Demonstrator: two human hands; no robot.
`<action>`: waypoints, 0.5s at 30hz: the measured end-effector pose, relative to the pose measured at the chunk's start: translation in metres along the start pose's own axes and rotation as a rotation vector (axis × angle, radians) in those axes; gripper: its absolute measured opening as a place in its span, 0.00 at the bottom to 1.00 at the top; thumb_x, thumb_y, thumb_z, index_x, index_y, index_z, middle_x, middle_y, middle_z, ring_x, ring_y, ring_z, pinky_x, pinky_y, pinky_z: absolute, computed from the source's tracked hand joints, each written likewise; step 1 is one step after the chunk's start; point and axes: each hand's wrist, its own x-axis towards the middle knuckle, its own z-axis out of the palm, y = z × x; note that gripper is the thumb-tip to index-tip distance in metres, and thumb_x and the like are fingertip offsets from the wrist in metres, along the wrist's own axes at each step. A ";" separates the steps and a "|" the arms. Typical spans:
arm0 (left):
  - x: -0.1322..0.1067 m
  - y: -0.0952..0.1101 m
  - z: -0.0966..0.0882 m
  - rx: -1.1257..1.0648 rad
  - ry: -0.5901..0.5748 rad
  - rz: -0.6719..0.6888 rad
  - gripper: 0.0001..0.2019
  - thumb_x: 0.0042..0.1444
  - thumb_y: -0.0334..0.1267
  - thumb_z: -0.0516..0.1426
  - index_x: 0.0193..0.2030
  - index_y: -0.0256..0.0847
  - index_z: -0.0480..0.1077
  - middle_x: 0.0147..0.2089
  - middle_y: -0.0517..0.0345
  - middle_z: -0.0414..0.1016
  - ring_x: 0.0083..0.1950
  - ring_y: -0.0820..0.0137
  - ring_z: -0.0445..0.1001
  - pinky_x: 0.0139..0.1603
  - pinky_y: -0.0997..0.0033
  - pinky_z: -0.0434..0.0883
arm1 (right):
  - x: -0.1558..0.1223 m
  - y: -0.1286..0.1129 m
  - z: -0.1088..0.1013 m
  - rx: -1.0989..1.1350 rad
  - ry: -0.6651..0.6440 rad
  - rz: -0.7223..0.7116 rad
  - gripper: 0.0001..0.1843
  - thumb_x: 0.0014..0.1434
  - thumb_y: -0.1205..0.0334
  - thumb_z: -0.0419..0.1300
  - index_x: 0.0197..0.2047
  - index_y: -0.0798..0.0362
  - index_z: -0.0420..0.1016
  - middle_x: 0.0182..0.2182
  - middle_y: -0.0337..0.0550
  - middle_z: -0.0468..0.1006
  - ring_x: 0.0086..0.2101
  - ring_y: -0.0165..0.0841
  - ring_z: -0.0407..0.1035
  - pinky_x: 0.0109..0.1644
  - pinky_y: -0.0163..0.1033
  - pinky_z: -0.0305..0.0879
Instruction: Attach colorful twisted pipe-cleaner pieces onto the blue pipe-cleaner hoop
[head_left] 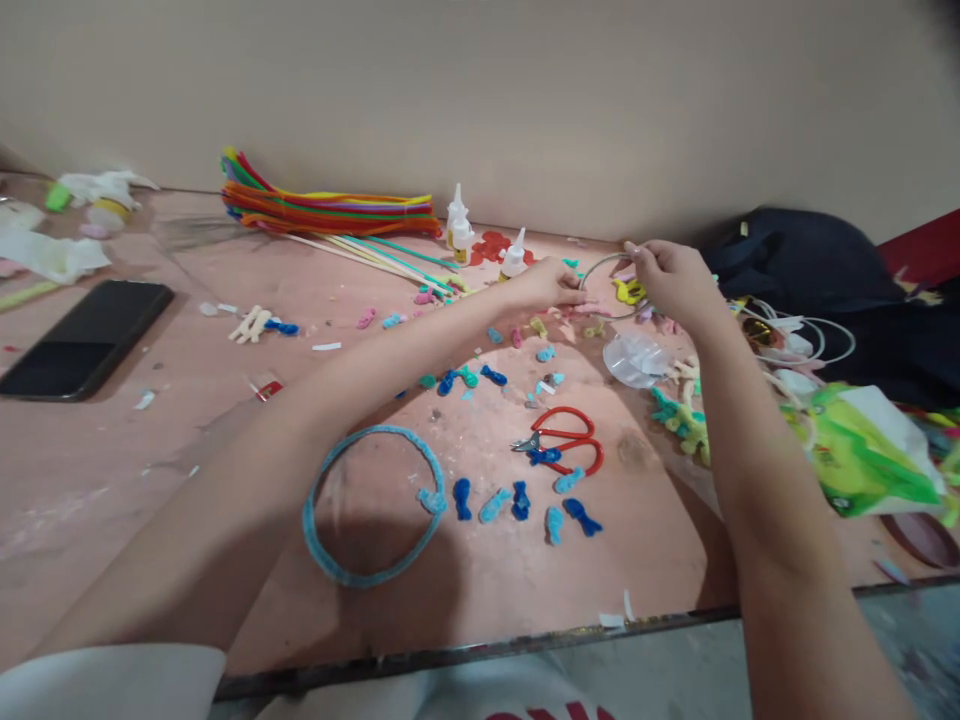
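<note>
Toward the back of the table, my left hand [553, 284] and my right hand [670, 282] each pinch a thin bare hoop [602, 262], one on either side. Below my hands lies a hoop wrapped in light blue fuzzy pipe cleaner [309, 518], with a light blue fish-shaped piece [431, 501] on its right side. Beside it are several small twisted pieces in dark blue [463, 499] and light blue [495, 506]. Red-handled scissors [568, 434] rest just above these, a dark blue piece lying on them.
A bundle of coloured pipe cleaners [330, 208] lies along the wall near small glue bottles [513, 256]. A phone [86, 338] is at left. On the right are a clear cup [636, 358], a green packet [862, 450], white cable [825, 340] and dark cloth [795, 270].
</note>
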 end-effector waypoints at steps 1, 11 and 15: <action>-0.001 -0.001 0.000 -0.011 -0.013 0.003 0.20 0.72 0.47 0.63 0.63 0.38 0.73 0.62 0.47 0.77 0.58 0.59 0.80 0.58 0.52 0.82 | 0.000 0.002 0.000 -0.022 0.003 -0.006 0.19 0.78 0.62 0.55 0.35 0.54 0.79 0.15 0.30 0.58 0.18 0.29 0.57 0.32 0.40 0.52; -0.004 0.010 0.009 -0.030 -0.044 0.010 0.18 0.75 0.44 0.57 0.42 0.31 0.79 0.39 0.50 0.81 0.40 0.66 0.80 0.44 0.65 0.77 | 0.006 0.013 0.013 -0.098 0.183 -0.125 0.16 0.75 0.59 0.55 0.35 0.51 0.77 0.23 0.39 0.67 0.27 0.37 0.66 0.41 0.42 0.58; -0.001 0.006 0.013 0.050 -0.048 0.004 0.18 0.73 0.47 0.62 0.60 0.36 0.75 0.57 0.48 0.79 0.53 0.62 0.81 0.55 0.55 0.82 | 0.011 0.023 0.017 0.033 0.236 -0.187 0.17 0.75 0.55 0.57 0.34 0.50 0.76 0.23 0.38 0.67 0.28 0.37 0.64 0.42 0.43 0.56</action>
